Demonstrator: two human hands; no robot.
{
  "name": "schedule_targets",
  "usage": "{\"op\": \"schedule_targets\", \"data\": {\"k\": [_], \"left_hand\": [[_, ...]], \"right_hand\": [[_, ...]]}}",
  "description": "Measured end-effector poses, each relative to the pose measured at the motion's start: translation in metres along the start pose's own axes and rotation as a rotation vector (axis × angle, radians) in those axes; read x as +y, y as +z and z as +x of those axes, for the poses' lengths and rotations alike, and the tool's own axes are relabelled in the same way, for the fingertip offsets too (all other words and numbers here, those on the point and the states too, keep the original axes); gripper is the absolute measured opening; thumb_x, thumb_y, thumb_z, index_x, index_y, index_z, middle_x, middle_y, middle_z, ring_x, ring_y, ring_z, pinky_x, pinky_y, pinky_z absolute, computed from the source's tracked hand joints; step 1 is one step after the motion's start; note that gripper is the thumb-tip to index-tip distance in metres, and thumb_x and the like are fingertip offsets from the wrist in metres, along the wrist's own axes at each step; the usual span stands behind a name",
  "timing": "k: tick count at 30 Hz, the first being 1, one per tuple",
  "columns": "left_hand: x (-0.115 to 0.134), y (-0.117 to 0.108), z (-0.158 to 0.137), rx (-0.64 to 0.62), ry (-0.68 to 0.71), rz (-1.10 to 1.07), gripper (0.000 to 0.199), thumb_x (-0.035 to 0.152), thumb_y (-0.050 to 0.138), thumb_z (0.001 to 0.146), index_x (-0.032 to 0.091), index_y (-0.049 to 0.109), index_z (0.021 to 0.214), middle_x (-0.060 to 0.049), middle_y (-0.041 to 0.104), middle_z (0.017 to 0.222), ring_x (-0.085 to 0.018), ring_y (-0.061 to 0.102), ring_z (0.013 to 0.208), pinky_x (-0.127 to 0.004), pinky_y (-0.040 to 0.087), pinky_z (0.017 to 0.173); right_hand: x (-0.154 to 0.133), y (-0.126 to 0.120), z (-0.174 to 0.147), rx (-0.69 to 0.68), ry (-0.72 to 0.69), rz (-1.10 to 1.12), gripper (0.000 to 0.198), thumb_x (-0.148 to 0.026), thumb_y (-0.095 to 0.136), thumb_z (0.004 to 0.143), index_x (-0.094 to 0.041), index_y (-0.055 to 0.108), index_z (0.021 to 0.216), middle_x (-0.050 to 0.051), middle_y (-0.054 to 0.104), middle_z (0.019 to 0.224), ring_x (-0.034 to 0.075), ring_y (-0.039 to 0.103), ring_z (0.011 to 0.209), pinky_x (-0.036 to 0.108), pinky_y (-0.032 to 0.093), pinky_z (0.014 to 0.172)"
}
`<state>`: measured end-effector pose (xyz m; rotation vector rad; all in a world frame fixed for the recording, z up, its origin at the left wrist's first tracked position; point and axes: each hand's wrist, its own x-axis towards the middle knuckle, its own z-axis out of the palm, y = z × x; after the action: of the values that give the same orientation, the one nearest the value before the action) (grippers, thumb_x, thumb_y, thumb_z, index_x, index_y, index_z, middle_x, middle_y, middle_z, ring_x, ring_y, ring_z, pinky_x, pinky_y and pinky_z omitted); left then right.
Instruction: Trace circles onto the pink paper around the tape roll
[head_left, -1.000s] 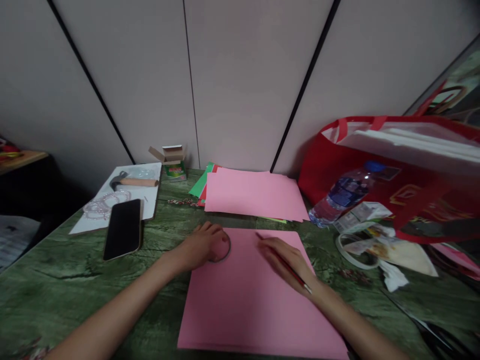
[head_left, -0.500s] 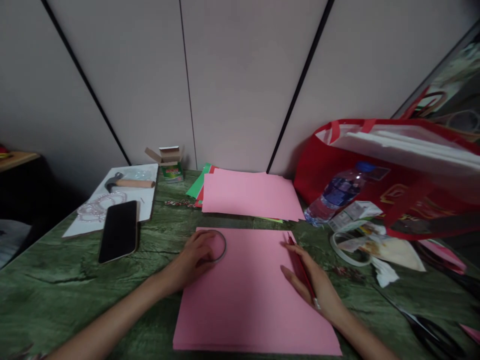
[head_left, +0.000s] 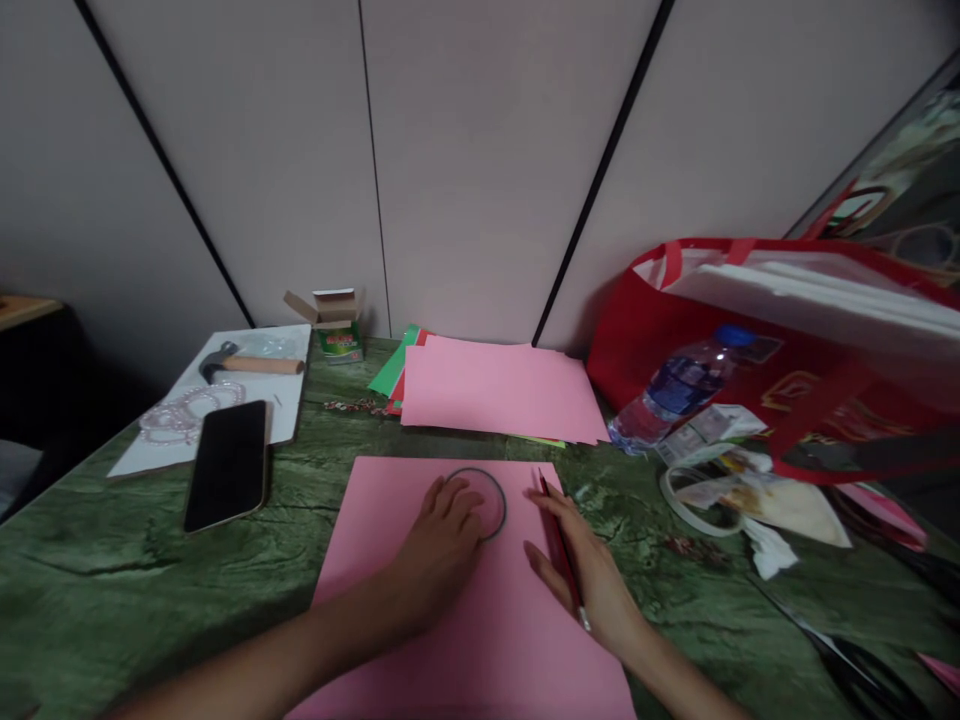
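My left hand (head_left: 442,555) rests over a thin grey ring (head_left: 505,508), its fingers bent onto the left side of the loop and partly covering it. The ring lies flat on a stack of pink paper (head_left: 375,510) directly before me. At the right edge of that paper, my right hand (head_left: 604,590) holds a red pencil (head_left: 563,552) between thumb and fingers. The pencil's tip points away from me and its end leans on the hand.
More pink sheets (head_left: 495,385) lie behind. On the left are a phone (head_left: 229,465), a hammer (head_left: 259,365) and an opened small box (head_left: 339,335). Rightward stand a water bottle (head_left: 679,390) and red bag (head_left: 630,310), with a tape roll (head_left: 686,515) and scissors (head_left: 862,670) nearer.
My left hand and the ring have moved right, further in over the paper. The pink stack has shifted left and nearer. My right hand, still with the pencil, has moved slightly left.
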<state>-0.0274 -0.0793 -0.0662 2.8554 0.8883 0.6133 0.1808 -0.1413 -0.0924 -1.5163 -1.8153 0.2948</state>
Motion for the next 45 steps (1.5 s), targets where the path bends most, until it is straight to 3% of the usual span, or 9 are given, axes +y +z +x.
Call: {"op": "schedule_targets", "data": {"k": [9,12,15,18,22,28,33,38,45], "left_hand": [[-0.008,0.015,-0.009,-0.016,-0.121,-0.032,0.010,0.012,0.053,0.085,0.015,0.053,0.094,-0.012,0.057,0.113,-0.031,0.047,0.117,-0.056,0.037,0.100],[-0.008,0.015,-0.010,-0.028,-0.154,-0.030,0.006,0.015,0.053,0.086,0.017,0.053,0.092,-0.010,0.057,0.113,-0.030,0.047,0.118,-0.058,0.035,0.101],[-0.008,0.015,-0.011,-0.003,-0.128,0.022,0.006,0.015,0.052,0.086,0.016,0.053,0.092,-0.010,0.057,0.113,-0.031,0.046,0.118,-0.060,0.032,0.102],[-0.007,0.015,-0.013,0.041,-0.034,0.084,0.017,0.009,0.048,0.085,0.013,0.054,0.100,-0.013,0.056,0.114,-0.032,0.045,0.119,-0.057,0.034,0.102],[-0.005,0.016,-0.015,0.011,0.017,0.102,0.029,0.003,0.046,0.081,0.014,0.054,0.107,-0.014,0.055,0.114,-0.030,0.044,0.121,-0.054,0.034,0.104],[-0.005,0.026,-0.019,0.027,0.008,0.085,0.034,0.008,0.048,0.082,0.017,0.053,0.114,-0.015,0.053,0.116,-0.033,0.038,0.125,-0.060,0.030,0.103],[-0.005,0.027,-0.020,-0.006,0.022,0.108,0.034,0.013,0.052,0.081,0.016,0.053,0.115,-0.014,0.055,0.111,-0.035,0.042,0.121,-0.060,0.032,0.101],[-0.004,0.025,-0.020,0.014,0.032,0.111,0.034,0.016,0.048,0.085,0.016,0.052,0.119,-0.013,0.056,0.112,-0.034,0.043,0.121,-0.061,0.031,0.101],[-0.001,0.017,-0.016,0.023,0.065,0.095,0.032,0.011,0.044,0.086,0.011,0.055,0.116,-0.015,0.058,0.109,-0.034,0.049,0.113,-0.056,0.038,0.098]], "right_hand": [[0.002,-0.002,-0.001,-0.018,0.025,0.035,0.043,-0.025,0.054,0.085,-0.022,0.045,0.126,0.012,0.051,0.132,0.027,0.046,0.126,0.049,0.039,0.102],[0.003,-0.006,0.005,0.034,0.073,0.081,0.036,-0.026,0.049,0.088,-0.023,0.048,0.124,0.011,0.054,0.130,0.026,0.048,0.123,0.047,0.039,0.102],[-0.001,-0.013,0.025,0.120,0.119,0.158,0.028,-0.030,0.044,0.092,-0.024,0.055,0.116,0.008,0.060,0.123,0.025,0.051,0.120,0.047,0.037,0.103],[-0.009,-0.013,0.059,0.149,0.156,0.324,0.027,-0.038,0.047,0.091,-0.023,0.059,0.109,0.008,0.069,0.104,0.023,0.061,0.106,0.043,0.043,0.098],[-0.017,0.008,0.103,0.136,0.243,0.627,0.042,-0.056,0.052,0.083,-0.017,0.064,0.095,0.004,0.068,0.069,0.020,0.066,0.067,0.038,0.056,0.072],[-0.023,0.050,0.130,-0.035,0.422,0.837,0.053,-0.071,0.057,0.067,-0.019,0.061,0.077,0.003,0.066,0.065,0.021,0.066,0.063,0.036,0.058,0.059],[-0.024,0.066,0.133,-0.094,0.483,0.873,0.050,-0.070,0.057,0.067,-0.020,0.057,0.073,0.001,0.063,0.060,0.020,0.065,0.057,0.035,0.057,0.058],[-0.024,0.068,0.139,-0.152,0.442,0.793,0.040,-0.060,0.054,0.075,-0.020,0.056,0.076,0.001,0.062,0.064,0.018,0.063,0.058,0.032,0.055,0.055],[-0.036,0.065,0.146,-0.294,0.087,0.495,0.022,-0.039,0.043,0.089,-0.021,0.050,0.078,-0.002,0.056,0.066,0.014,0.056,0.060,0.027,0.047,0.060]]}}
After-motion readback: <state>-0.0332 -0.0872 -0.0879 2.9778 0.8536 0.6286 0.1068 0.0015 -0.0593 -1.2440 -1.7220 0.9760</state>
